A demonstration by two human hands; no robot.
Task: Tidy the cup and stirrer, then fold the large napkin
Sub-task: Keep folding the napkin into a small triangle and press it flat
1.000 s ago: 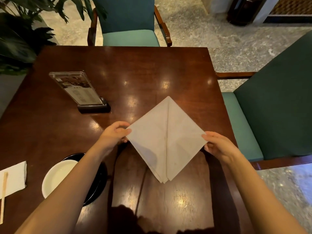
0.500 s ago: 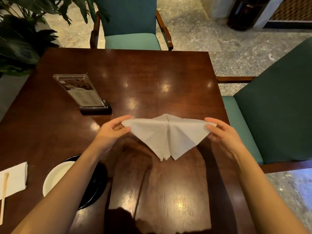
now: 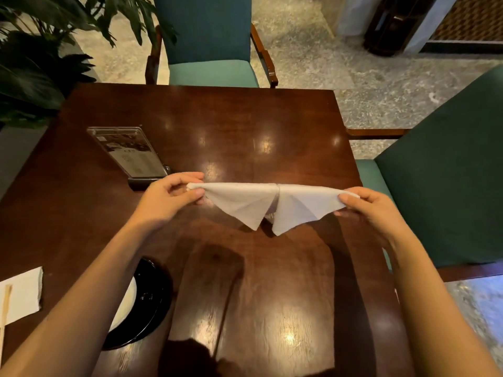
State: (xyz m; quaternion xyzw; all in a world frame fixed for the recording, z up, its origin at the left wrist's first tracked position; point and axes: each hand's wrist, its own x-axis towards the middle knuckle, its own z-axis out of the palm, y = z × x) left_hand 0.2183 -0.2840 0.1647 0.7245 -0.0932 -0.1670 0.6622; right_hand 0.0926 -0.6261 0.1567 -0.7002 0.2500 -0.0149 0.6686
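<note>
The large white napkin (image 3: 272,202) hangs stretched above the dark wooden table (image 3: 245,126), its top edge straight and two pointed flaps drooping from the middle. My left hand (image 3: 166,198) pinches its left corner. Its right corner is pinched by my right hand (image 3: 373,208). At the lower left a white cup (image 3: 123,314) sits on a black saucer (image 3: 152,303), mostly hidden under my left forearm. A wooden stirrer (image 3: 5,308) lies on a small white napkin (image 3: 23,293) at the table's left edge.
A clear menu stand (image 3: 128,152) on a black base stands just behind my left hand. Teal chairs stand at the far side (image 3: 209,50) and on the right (image 3: 449,170). A leafy plant (image 3: 35,55) crowds the far left corner.
Both hands have lifted the napkin off the table by its side corners. Its far point has come down out of sight, so the flat diamond now hangs as a stretched strip with two drooping flaps.
</note>
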